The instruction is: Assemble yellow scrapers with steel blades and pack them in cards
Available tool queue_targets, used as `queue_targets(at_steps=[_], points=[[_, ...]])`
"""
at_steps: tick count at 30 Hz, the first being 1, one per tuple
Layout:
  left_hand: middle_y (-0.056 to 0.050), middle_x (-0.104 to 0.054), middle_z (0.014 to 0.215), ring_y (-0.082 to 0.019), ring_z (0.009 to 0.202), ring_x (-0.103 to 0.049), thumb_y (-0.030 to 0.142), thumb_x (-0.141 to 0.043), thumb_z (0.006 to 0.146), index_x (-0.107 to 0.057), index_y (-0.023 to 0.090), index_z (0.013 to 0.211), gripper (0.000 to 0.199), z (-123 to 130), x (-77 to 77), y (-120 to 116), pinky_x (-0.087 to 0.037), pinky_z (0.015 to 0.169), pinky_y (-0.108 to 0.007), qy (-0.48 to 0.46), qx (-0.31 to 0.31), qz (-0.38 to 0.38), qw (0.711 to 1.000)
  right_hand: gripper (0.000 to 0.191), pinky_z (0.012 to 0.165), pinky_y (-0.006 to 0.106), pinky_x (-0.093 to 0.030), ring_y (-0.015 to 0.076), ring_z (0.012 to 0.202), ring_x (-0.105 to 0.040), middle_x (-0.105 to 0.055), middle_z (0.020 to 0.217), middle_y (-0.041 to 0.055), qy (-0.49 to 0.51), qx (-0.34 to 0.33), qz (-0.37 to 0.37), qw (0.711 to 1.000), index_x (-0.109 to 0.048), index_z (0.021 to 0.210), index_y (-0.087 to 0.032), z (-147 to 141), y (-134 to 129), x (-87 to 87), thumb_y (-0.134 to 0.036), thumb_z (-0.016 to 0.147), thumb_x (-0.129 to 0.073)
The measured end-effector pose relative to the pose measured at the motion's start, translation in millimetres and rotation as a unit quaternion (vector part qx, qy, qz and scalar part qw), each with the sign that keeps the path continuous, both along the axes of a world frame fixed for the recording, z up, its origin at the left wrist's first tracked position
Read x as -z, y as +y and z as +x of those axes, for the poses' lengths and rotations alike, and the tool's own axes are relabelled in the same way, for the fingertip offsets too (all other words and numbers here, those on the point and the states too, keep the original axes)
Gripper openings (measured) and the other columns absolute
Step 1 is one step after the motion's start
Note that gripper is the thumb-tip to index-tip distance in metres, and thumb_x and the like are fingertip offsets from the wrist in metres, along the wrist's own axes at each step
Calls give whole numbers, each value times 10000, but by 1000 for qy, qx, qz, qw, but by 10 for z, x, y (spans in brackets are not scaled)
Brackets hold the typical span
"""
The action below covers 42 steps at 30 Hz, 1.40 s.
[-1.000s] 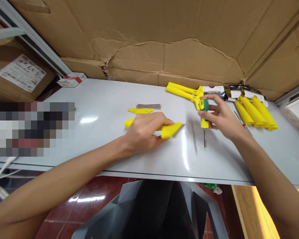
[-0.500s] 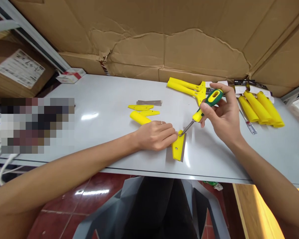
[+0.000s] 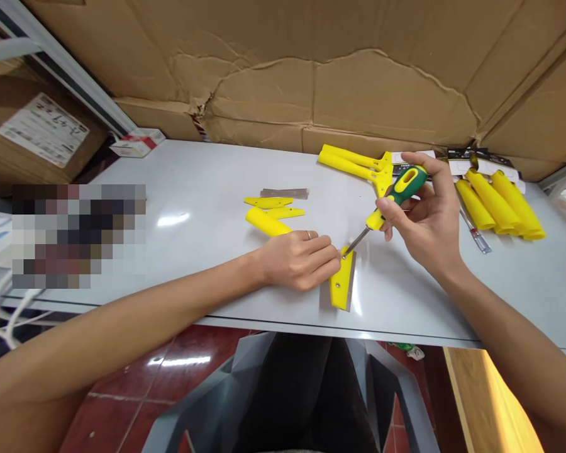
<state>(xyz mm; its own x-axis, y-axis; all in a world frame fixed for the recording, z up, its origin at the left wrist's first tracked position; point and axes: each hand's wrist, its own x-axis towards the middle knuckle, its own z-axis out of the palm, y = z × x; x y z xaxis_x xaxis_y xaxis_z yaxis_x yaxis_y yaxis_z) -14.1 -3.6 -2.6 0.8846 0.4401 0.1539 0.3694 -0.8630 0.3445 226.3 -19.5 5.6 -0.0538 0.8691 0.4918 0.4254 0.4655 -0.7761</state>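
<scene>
My left hand (image 3: 300,259) is wrapped around a yellow scraper (image 3: 342,286), its handle end sticking out to the left of my fist. A metal blade runs along the right side of the scraper's head, and two screws show on its face. My right hand (image 3: 427,220) grips a screwdriver (image 3: 408,185) with a green and yellow handle. The screwdriver slants down to the left, its tip at the upper screw. Beyond my left hand lie two loose yellow plates (image 3: 268,202) and some thin metal blades (image 3: 285,193).
Yellow scraper handles (image 3: 351,163) lie at the back of the grey table (image 3: 207,189). On the right are several yellow handles (image 3: 504,204) with packaging, near a thin clear-ended tool (image 3: 478,241). A small box (image 3: 138,143) sits back left. Cardboard (image 3: 273,88) lines the rear.
The whole view has shifted slightly. Both hands keep their holds, and the screwdriver tip stays at the upper screw.
</scene>
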Motion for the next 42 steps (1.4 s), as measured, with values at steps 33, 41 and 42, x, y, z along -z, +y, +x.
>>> queue_targets(at_steps=[33, 41, 42], points=[[7, -610, 678, -134, 591, -548, 122, -691, 929, -619, 163, 747, 200, -39, 168, 19, -432, 504, -277, -123, 121, 486, 857, 413, 690, 358, -687, 200, 930, -760, -738, 1076, 14, 131, -93, 111, 981, -593, 1274, -379, -84, 18, -21, -509, 919, -760], [4, -622, 681, -120, 607, -563, 115, -641, 975, -626, 163, 758, 222, 3, 102, 97, -429, 518, -257, -110, 151, 517, 836, 432, 1005, 566, -644, 286, 1220, -732, -712, 1365, 37, 187, -191, 1, 964, -621, 1232, -365, 73, 67, -150, -591, 889, -758], [8, -607, 672, -119, 600, -554, 119, -638, 977, -615, 167, 750, 234, 43, 93, 126, -424, 516, -258, -110, 154, 521, 832, 432, 1010, 563, -642, 285, 1218, -731, -720, 1337, 33, 184, -185, 10, 965, -622, 1237, -370, 90, 85, -149, -588, 890, -759]])
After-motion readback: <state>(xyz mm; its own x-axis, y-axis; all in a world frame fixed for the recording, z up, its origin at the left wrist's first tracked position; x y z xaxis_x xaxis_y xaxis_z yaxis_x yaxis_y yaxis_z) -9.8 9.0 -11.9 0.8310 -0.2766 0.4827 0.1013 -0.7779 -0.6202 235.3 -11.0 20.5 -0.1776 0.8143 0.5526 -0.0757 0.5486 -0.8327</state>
